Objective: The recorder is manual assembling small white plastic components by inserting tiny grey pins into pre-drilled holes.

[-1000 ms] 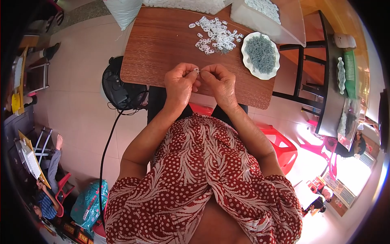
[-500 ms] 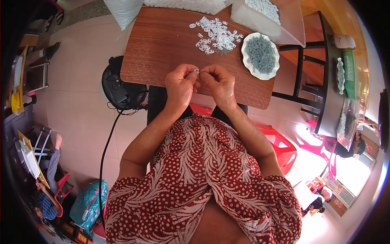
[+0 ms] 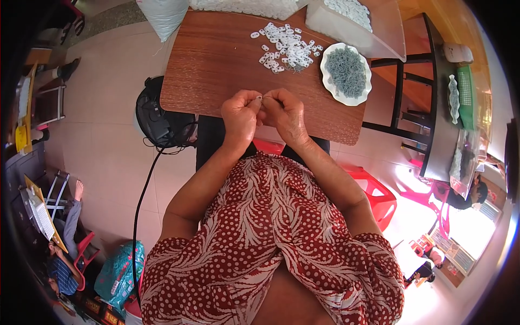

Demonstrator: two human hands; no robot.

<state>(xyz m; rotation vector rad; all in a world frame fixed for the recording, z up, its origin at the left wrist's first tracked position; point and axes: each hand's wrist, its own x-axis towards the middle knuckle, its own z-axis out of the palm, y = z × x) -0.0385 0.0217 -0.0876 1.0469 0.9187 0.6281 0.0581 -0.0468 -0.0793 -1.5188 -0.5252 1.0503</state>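
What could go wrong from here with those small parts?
1. The white piece pinched in the left hand is tiny and close to the near edge of the table; if it slips, it might drop off.
2. The plate of grey parts sits by the table's right edge; a knock might spill it.
3. Some grey parts lie against the white pile, so the two might mix.
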